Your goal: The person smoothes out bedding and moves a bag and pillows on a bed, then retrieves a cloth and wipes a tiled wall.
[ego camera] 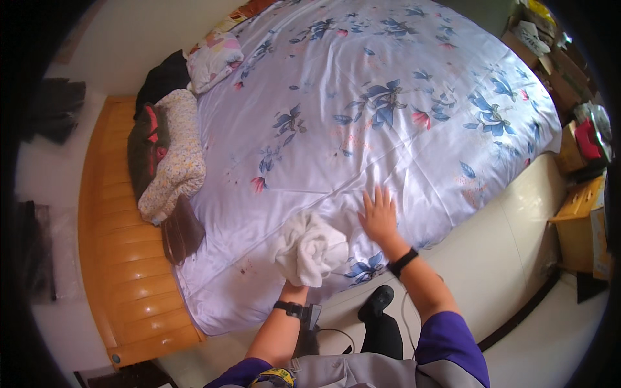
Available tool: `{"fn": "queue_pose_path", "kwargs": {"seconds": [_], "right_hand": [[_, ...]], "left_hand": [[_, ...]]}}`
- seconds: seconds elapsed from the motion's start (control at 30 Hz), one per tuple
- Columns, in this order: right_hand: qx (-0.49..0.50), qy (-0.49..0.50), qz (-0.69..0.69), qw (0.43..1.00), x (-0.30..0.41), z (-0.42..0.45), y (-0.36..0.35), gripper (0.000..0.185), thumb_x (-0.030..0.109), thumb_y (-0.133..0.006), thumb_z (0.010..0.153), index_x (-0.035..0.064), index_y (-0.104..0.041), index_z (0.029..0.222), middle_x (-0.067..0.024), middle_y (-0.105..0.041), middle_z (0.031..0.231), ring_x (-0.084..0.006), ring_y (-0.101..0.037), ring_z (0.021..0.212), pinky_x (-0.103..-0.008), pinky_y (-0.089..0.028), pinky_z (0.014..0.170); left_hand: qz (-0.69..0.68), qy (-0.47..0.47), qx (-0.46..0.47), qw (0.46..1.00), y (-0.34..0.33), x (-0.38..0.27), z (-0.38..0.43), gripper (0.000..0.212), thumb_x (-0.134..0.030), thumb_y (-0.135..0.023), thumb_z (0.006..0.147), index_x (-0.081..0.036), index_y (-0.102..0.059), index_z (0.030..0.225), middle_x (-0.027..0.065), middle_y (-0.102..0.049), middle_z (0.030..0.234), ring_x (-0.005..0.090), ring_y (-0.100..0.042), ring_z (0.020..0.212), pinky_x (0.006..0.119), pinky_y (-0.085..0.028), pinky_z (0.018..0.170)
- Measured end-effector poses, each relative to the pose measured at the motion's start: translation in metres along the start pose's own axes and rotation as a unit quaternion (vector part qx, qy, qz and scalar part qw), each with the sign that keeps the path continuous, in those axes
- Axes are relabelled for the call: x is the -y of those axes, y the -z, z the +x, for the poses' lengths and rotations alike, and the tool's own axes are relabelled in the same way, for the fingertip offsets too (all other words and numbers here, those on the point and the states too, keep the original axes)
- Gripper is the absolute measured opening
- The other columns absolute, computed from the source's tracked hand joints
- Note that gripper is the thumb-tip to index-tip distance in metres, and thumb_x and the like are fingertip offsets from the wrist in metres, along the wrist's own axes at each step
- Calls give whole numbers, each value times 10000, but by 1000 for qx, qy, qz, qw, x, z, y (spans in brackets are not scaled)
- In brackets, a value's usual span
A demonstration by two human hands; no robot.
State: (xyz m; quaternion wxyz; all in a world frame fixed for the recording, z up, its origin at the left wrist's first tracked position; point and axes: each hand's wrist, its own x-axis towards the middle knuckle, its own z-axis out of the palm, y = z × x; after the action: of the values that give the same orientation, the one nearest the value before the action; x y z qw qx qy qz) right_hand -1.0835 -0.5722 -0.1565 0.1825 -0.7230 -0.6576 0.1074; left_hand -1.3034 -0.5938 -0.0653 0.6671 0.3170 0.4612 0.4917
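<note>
A bunched white towel (313, 245) covers most of my left hand (295, 290), over the near edge of the bed. Only the wrist end of that hand shows; its fingers are hidden in the folds, and the towel appears held there. To the right, my right hand (379, 218) is spread palm down on the satiny bedsheet (310, 160), fingers apart and nothing in them. The pale sheet has blue and red flowers. Creases run across it beyond both hands.
A wooden headboard (128, 271) borders the bed at left. Beside it are a brown bag (182, 233), a speckled folded quilt (177, 160) and a dark garment (145, 150). Boxes and a wooden cabinet (580, 208) stand at right. A cable (406, 320) lies near my foot (377, 300).
</note>
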Motion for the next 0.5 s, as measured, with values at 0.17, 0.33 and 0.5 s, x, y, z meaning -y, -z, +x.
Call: {"fn": "queue_pose_path", "kwargs": {"seconds": [0.17,0.33,0.5], "right_hand": [[-57,-38,-56,996,-166,2,18,594,307,-549,845,43,-422,1362,-173,-356,1449,-335,-289,1364,-516,-221,1100],[0,-136,-113,984,-198,-11,18,546,287,-547,806,3,-505,1272,-188,-449,1359,-340,-392,1278,-454,-302,1049],[-121,27,-30,992,-209,113,87,471,263,-599,812,78,-514,1237,-178,-520,1273,-323,-485,1191,-443,-393,980]], "left_hand": [[49,9,36,998,-70,4,34,343,-283,-486,901,-35,-539,1131,76,-567,958,149,-531,847,269,-453,698],[-35,58,-11,998,-153,33,65,343,-308,-459,901,-53,-551,1112,63,-554,955,134,-516,844,275,-445,679],[-17,68,-67,995,-235,58,102,349,-333,-432,901,-72,-563,1092,51,-541,951,119,-501,841,281,-438,660]]}}
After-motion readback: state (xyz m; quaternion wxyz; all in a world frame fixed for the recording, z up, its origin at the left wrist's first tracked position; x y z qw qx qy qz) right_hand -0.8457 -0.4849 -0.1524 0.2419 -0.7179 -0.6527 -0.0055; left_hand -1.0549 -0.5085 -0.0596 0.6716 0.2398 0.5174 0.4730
